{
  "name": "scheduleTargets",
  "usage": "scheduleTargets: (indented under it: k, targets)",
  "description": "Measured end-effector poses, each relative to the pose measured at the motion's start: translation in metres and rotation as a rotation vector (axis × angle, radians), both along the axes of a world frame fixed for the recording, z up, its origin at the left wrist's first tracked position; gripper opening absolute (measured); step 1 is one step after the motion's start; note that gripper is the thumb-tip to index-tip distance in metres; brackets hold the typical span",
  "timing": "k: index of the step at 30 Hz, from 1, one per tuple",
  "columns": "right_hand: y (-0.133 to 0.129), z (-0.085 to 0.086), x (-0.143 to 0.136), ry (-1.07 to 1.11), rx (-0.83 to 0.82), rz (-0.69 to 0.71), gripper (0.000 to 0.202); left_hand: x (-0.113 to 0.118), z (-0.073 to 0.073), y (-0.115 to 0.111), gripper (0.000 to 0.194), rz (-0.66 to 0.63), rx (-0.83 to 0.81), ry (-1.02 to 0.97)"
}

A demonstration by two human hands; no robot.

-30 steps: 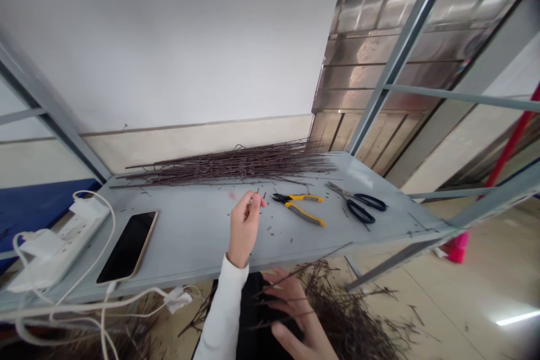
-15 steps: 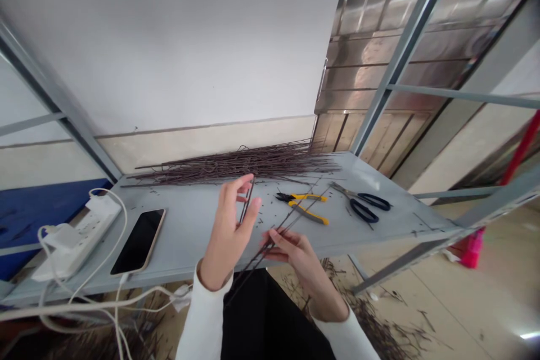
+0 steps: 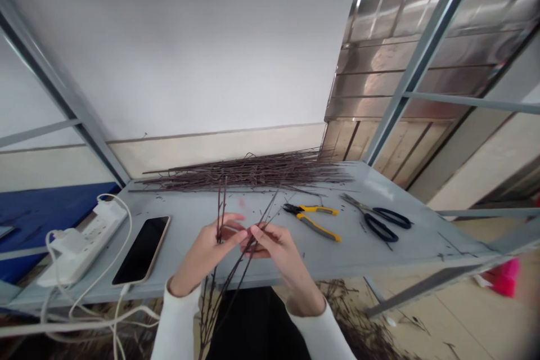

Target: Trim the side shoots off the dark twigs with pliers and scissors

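Observation:
Dark thin twigs [image 3: 220, 208] stand upright through my left hand [image 3: 215, 244], whose fingers curl around them near the table's front edge. My right hand [image 3: 272, 242] pinches other long twigs [image 3: 267, 209], which slant up to the right and run down toward my lap. The fingertips of both hands meet or nearly meet. Beyond them a large pile of twigs [image 3: 253, 171] lies along the back of the table. To the right of my hands lie yellow-and-grey cutting pliers [image 3: 318, 225], and farther right, scissors [image 3: 377, 219] with dark blue handles.
On the left lie a phone [image 3: 142, 250] with a cable and a white power strip [image 3: 86, 244] with plugs. Metal posts [image 3: 417, 62] frame the grey table [image 3: 185, 247]. Cut twigs [image 3: 350, 315] litter the floor below.
My left hand has lowered and turned inward with its twigs, now beside my right hand. The right hand has shifted slightly left. The view has swung a little left.

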State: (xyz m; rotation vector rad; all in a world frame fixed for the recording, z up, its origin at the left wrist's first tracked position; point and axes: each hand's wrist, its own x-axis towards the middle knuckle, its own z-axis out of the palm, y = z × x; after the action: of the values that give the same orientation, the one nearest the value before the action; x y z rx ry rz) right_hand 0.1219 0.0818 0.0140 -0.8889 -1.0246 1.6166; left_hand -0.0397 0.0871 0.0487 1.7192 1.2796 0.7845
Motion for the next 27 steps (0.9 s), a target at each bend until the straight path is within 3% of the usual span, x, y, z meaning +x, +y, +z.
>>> scheduleTargets:
  k: [5,8,13,19,23,27]
  targets:
    - [-0.002,-0.03,-0.014,0.044,-0.083,0.039,0.046,-0.006,-0.016,0.003,0.033,-0.064,-0.048,0.061]
    - [-0.007,-0.034,-0.023,0.06,-0.124,0.025,0.049,-0.01,-0.018,0.004,0.038,-0.059,-0.138,0.114]
    - [-0.002,-0.018,-0.025,0.107,-0.096,0.041,0.048,-0.014,-0.001,0.001,0.043,-0.02,-0.16,0.116]
    - [0.024,0.012,-0.001,0.128,-0.006,0.033,0.045,-0.007,0.017,0.002,0.034,0.041,0.0,-0.082]
    - [0.035,0.019,0.013,0.085,0.023,0.032,0.043,0.005,0.004,0.01,0.035,0.042,0.0,-0.194]
    - [0.039,0.006,0.019,0.023,0.024,0.048,0.046,0.02,-0.022,0.022,0.047,0.005,-0.075,-0.255]
